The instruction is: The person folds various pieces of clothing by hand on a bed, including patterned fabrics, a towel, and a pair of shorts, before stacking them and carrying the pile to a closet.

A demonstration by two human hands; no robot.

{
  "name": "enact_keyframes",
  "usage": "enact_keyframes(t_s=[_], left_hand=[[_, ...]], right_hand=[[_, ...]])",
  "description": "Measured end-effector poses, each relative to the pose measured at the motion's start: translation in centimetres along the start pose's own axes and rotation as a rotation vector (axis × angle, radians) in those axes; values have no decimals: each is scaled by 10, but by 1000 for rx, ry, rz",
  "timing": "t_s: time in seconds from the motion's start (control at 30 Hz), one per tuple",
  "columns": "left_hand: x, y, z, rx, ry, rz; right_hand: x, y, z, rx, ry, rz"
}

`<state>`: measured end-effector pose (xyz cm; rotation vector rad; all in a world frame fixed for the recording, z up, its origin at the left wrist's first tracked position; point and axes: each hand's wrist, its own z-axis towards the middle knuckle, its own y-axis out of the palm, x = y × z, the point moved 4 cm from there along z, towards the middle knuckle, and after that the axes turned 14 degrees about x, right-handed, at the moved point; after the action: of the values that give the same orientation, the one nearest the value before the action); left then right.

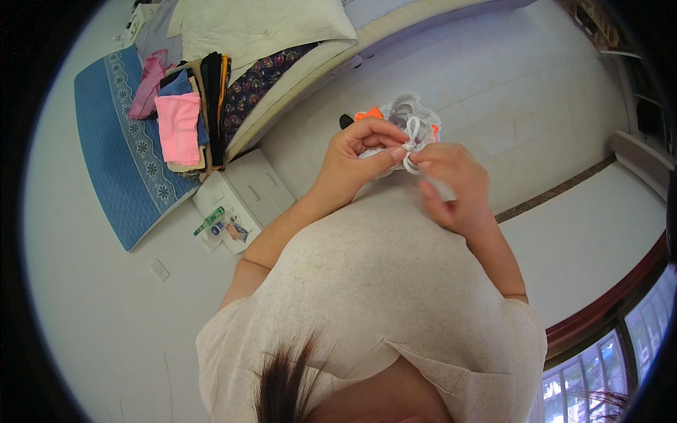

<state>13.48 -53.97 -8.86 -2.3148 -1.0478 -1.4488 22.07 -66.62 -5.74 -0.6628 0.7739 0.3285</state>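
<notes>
A white drawstring [413, 128] is looped into a bow shape in front of my belly. It lies over the gathered waistband of a white garment [410, 103] with orange patches. My left hand [365, 145] pinches the cord at its knot between thumb and fingers. From the other side my right hand [457, 177], partly blurred, has its fingertips on the cord beside a lower loop. Most of the garment is hidden beneath my hands and shirt.
To the left stands a bed with a blue quilted headboard [111, 153]. Folded clothes [180, 129] are stacked on it beside a pale pillow [264, 31]. A white bedside cabinet [251, 182] holds a green bottle [210, 220]. Barred windows [587, 370] are at lower right.
</notes>
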Motion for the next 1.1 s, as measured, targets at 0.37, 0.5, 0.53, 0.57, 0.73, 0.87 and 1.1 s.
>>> enact_keyframes(t_s=[0.37, 0.5, 0.53, 0.57, 0.73, 0.87, 1.1], left_hand=[[4, 3, -3, -65, 105, 45], [1, 3, -2, -88, 93, 74], [0, 2, -2, -94, 100, 94], [-1, 3, -3, -94, 99, 95], [7, 7, -11, -44, 544, 630], [10, 10, -14, 55, 835, 739], [3, 2, -8, -18, 426, 472]], right_hand=[[16, -1, 8, 34, 380, 198], [17, 2, 11, -29, 253, 45], [18, 3, 11, -43, 239, 28], [18, 4, 11, -58, 224, 10], [22, 5, 7, -94, 385, 100], [22, 7, 4, -114, 464, 149], [27, 13, -8, -135, 676, 287]])
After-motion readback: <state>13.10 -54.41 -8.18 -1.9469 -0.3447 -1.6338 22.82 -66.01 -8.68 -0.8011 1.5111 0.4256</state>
